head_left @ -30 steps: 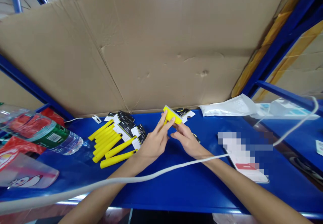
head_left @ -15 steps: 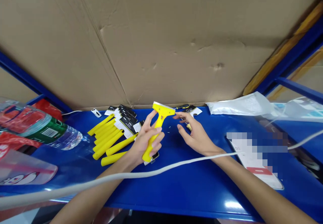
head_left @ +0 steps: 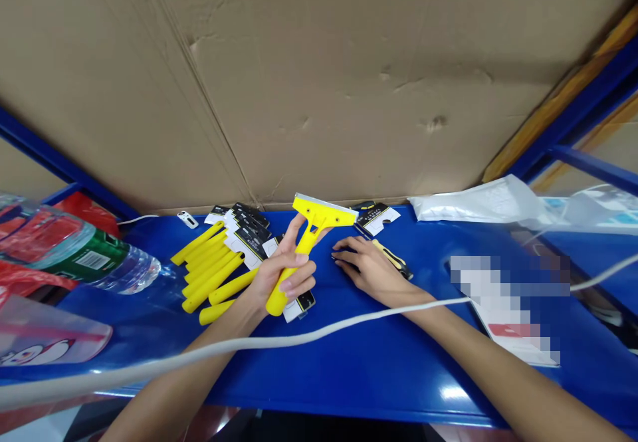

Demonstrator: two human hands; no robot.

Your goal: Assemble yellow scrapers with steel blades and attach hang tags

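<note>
My left hand (head_left: 285, 270) is wrapped round the handle of a yellow scraper (head_left: 323, 216), held up with its wide head and metal edge pointing away from me. My right hand (head_left: 375, 270) is low over the blue surface with its fingertips drawn together on it. Whatever may be between those fingertips is too small to name. A yellow and black screwdriver (head_left: 393, 260) lies partly behind the right hand. Left of my left hand, several yellow handles (head_left: 213, 274) lie side by side, next to a pile of black and white cards (head_left: 249, 239).
A white cable (head_left: 349, 318) crosses in front of my forearms. To the left are a large bottle (head_left: 94, 256) and a clear cup (head_left: 60, 332). On the right lie a phone (head_left: 503, 319) and a white plastic bag (head_left: 473, 199). Cardboard (head_left: 323, 83) stands behind.
My right hand has come down from beside the scraper's head to the blue surface, its fingers closing. The scraper has turned in my left hand, its head now facing me more.
</note>
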